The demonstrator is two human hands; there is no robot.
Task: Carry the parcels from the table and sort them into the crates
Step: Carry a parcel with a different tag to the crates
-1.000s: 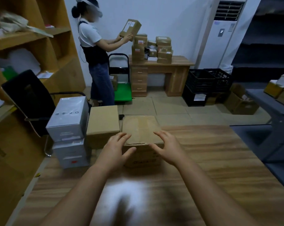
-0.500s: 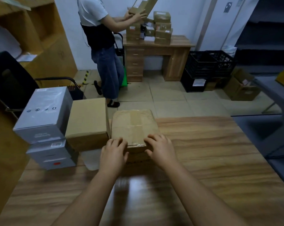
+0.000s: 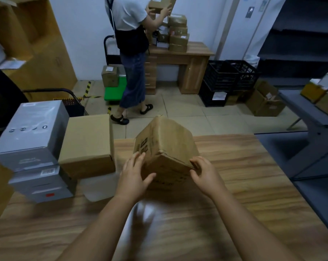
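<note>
A brown cardboard parcel (image 3: 167, 144) is tipped up on the wooden table (image 3: 244, 185), one corner edge pointing toward me. My left hand (image 3: 135, 176) presses straight fingers on its printed left face, thumb spread across the lower face. My right hand (image 3: 204, 170) curls its fingers over the parcel's right edge. Left of it on the table sits a larger brown parcel (image 3: 86, 140) on a white container (image 3: 99, 187). Further left are two stacked grey boxes (image 3: 31, 132). Black crates (image 3: 229, 76) stand on the floor by the far wall.
A person (image 3: 131, 34) stands beyond the table, holding a box up at a desk stacked with small parcels (image 3: 178, 32). A green trolley (image 3: 112, 93) is behind them. Cardboard boxes (image 3: 267, 102) sit right of the crates. A grey bench (image 3: 306, 113) stands at right.
The parcel lay flat under both hands; now it is tilted up and turned, held from both sides. The person has stepped right toward the desk. My view has dropped lower.
</note>
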